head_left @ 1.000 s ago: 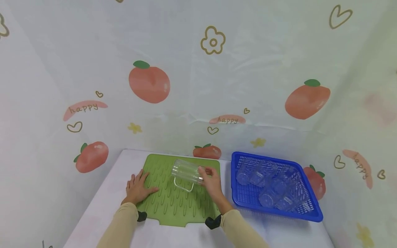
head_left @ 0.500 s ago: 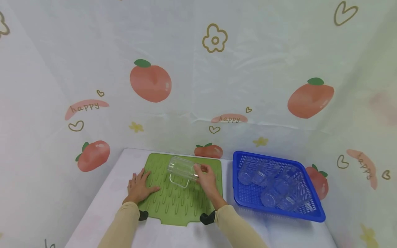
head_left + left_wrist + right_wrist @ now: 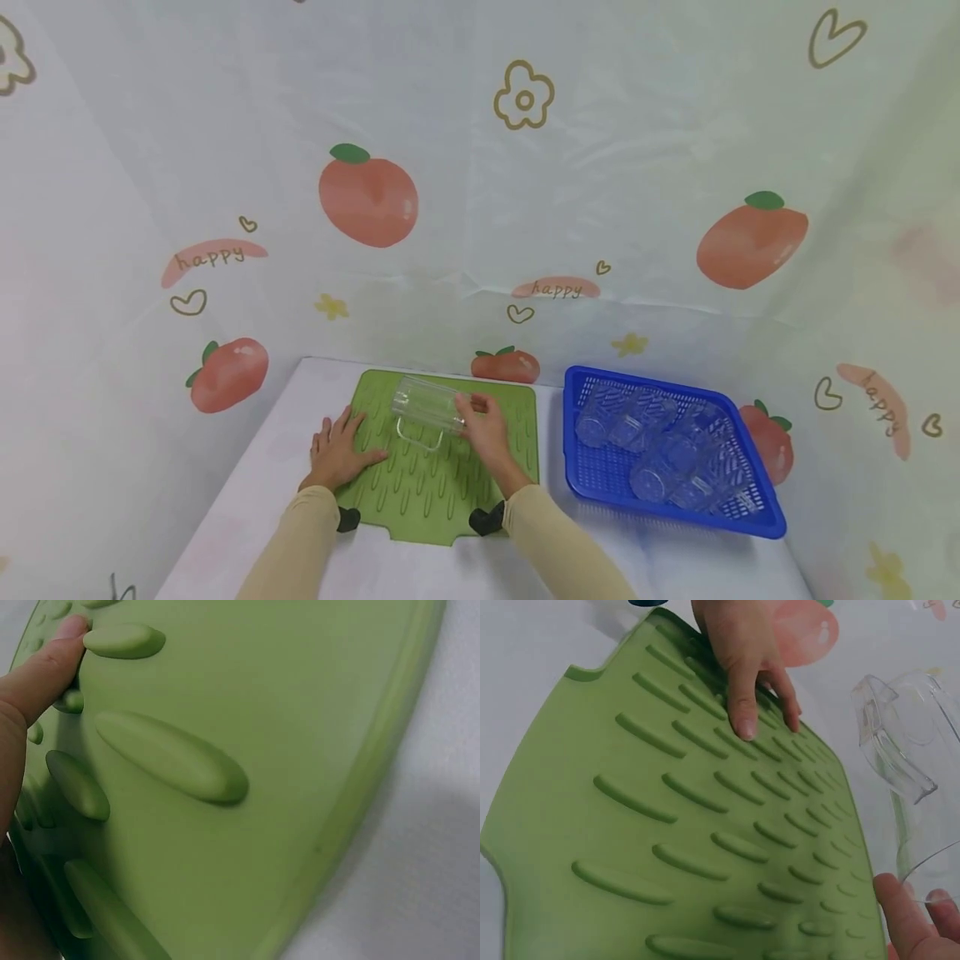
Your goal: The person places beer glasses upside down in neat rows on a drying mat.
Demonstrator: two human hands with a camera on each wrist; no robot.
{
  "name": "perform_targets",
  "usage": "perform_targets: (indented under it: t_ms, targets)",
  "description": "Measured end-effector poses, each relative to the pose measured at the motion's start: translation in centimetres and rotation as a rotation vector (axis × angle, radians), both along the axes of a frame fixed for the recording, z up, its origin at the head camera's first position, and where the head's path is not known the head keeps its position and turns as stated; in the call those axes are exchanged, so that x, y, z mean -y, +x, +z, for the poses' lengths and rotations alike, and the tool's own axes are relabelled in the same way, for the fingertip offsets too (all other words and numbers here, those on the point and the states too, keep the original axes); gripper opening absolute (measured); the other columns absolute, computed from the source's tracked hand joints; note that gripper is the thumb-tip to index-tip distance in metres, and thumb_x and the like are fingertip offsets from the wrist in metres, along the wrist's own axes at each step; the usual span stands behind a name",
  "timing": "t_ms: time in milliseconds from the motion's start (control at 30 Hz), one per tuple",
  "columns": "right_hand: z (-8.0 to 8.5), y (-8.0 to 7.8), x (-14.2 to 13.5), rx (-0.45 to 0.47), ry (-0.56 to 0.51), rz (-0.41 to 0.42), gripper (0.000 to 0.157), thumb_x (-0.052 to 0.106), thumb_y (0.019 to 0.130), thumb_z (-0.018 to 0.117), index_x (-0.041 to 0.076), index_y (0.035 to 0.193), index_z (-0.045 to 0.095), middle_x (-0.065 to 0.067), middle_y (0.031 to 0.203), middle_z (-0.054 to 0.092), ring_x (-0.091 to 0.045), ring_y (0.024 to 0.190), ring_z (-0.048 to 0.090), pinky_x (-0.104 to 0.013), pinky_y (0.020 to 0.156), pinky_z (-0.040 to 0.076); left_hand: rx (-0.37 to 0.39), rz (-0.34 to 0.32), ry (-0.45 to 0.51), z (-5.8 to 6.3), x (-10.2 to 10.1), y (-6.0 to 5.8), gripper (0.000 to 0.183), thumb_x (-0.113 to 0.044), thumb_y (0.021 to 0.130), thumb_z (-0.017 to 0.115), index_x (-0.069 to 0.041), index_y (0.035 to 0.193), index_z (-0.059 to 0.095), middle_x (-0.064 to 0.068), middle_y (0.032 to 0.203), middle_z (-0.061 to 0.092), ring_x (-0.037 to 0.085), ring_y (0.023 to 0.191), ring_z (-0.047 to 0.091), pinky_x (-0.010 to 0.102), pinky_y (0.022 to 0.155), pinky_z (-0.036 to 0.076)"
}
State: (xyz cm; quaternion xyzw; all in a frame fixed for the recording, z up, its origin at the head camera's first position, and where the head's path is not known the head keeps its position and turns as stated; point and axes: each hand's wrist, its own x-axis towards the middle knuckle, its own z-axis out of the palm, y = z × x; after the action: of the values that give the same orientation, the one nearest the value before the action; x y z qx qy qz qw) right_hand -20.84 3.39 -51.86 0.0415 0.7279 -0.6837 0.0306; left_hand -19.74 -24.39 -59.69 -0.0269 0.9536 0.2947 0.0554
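Observation:
My right hand [image 3: 486,432] grips a clear mug [image 3: 429,403] at its right end. The mug lies on its side in the air above the back of a green ridged mat [image 3: 420,500], its handle hanging toward me. In the right wrist view the mug [image 3: 922,787] is at the right, partly cut off, with my fingertips [image 3: 900,907] on its near end. My left hand [image 3: 339,454] rests with spread fingers on the mat's left edge. In the left wrist view only its thumb [image 3: 45,679] and part of the palm show on the mat [image 3: 300,735].
A blue plastic basket [image 3: 573,475] stands to the right of the mat, with several clear mugs [image 3: 651,475] lying in it. A white printed cloth [image 3: 247,492] covers the table and the walls behind it.
My right hand has carried the mug a little to the left and slightly back over the mat. The left hand keeps its place on the mat's edge.

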Motion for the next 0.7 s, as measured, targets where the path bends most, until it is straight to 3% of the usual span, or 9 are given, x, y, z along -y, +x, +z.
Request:
perform_targets:
  t_ms: [133,233,500,700]
  targets:
    - [-0.7,-0.3,0.4,0.014,-0.005,0.013,0.06,0.041,0.101,0.064,0.0,0.142,0.051,-0.024,0.138,0.056,-0.031,0.109,0.068,-0.042,0.085,0.063,0.002,-0.004,-0.005,0.1,-0.1,0.0,0.102,-0.056,0.083,0.078,-0.005,0.159,0.032,0.023,0.17,0.009,0.06,0.152,-0.003,0.077,0.119,0.001]
    - [-2.6,-1.2,0.7,0.026,-0.034,0.027,0.067,0.05,0.098,0.065,0.005,0.145,0.049,-0.021,0.14,0.054,-0.028,0.11,0.067,-0.04,0.086,0.063,0.017,-0.004,-0.02,0.4,-0.1,-0.1,0.103,-0.056,0.082,0.078,-0.005,0.159,0.031,0.024,0.17,0.01,0.061,0.152,-0.001,0.077,0.12,0.003]
    - [-3.2,-1.1,1.5,-0.017,-0.031,0.068,0.066,0.049,0.1,0.062,0.005,0.146,0.046,-0.022,0.136,0.055,-0.027,0.107,0.066,-0.04,0.083,0.063,-0.002,-0.013,-0.032,1.6,0.1,-0.1,0.101,-0.048,0.083,0.08,0.0,0.157,0.031,0.029,0.166,0.019,0.062,0.149,0.013,0.074,0.12,0.017]
    - [-3.5,-0.8,1.9,-0.021,-0.033,0.074,0.058,0.048,0.1,0.061,0.012,0.145,0.05,-0.021,0.137,0.056,-0.027,0.106,0.067,-0.042,0.084,0.063,0.013,-0.023,0.061,2.0,0.6,0.2,0.098,-0.039,0.087,0.079,0.003,0.158,0.026,0.033,0.162,0.025,0.058,0.149,0.022,0.07,0.12,0.023]
